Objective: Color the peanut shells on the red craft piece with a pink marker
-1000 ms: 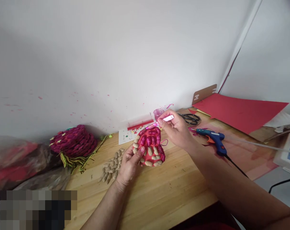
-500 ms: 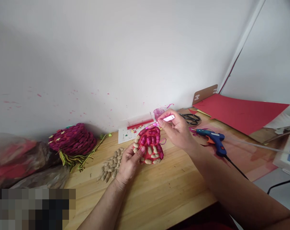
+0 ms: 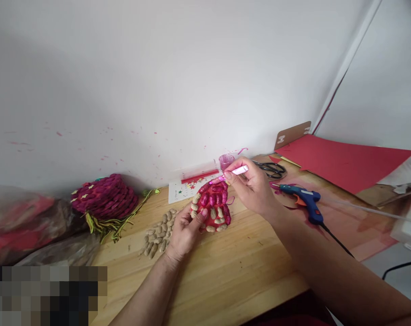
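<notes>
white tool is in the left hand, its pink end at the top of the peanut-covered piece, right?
Wrong hand: the head view shows the white tool in the right hand, its pink end at the top of the peanut-covered piece.

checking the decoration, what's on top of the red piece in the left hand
Peanuts, some pink, some plain, sit on the red piece. What the left hand covers is hidden.
</notes>
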Tool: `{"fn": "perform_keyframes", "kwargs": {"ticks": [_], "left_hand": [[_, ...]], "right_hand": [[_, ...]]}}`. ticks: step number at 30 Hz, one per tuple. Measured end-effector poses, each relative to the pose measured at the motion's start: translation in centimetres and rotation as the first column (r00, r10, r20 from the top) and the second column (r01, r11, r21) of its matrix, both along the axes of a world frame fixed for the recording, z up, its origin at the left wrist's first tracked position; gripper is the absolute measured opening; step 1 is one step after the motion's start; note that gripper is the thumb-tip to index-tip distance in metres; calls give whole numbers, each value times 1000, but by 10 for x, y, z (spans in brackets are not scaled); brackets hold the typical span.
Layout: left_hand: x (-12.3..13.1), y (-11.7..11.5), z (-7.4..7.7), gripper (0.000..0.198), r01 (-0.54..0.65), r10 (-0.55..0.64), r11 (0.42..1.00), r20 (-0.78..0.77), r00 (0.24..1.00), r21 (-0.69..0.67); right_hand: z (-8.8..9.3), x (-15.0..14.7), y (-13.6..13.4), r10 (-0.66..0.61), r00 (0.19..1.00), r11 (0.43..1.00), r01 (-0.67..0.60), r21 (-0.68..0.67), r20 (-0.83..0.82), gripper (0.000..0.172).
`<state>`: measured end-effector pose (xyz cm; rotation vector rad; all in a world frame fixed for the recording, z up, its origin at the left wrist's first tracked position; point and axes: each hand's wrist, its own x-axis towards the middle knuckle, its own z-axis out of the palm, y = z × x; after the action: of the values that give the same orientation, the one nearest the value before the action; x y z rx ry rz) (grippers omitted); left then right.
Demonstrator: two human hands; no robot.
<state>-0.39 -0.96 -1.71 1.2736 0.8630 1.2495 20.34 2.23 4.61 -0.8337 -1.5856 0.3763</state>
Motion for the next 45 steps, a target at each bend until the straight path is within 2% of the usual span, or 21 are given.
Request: {"fn": "perform_keyframes", "kwargs": {"ticks": [3,7,13,18,23,27,32,36,42,45], "left_hand": [[-2,1,-2,35,-6,8,999,-58,998,36],[-5,1,-4,34,-2,12,996,-125,992,86],[-5,0,-4,33,-21,30,997,-122,992,74],[-5,0,-2,34,-53,70,993,-164,984,104],[-6,1,-1,33,-64,83,991,-162,983,118],[-9,2,-4,29,-56,88,987,-210,974,153],[-10,3,-5,26,-58,105,980,-243,964,190],[-9,2,-2,24,-70,131,970,-258,957,233],[-10,2,-5,24,-88,135,977,-247,960,193],[-10,2,-4,26,-86,121,982,-213,970,166]], "right_hand": [[2,0,-2,-15,1000,1000,15,16,-7,10],[2,0,-2,29,999,1000,-30,-8,-36,11],[3,2,0,-21,999,1000,21,20,-24,10],[2,1,-2,49,998,999,-50,-16,-45,11],[-1,1,0,6,999,1000,-7,-3,-52,13],[0,0,0,56,996,998,-56,3,-68,12],[4,1,-1,-21,1000,999,22,23,-23,10],[2,1,0,28,998,1000,-28,2,-47,12],[2,2,2,-11,999,1000,11,5,-34,11],[2,1,1,16,998,1000,-17,-10,-55,13]]}}
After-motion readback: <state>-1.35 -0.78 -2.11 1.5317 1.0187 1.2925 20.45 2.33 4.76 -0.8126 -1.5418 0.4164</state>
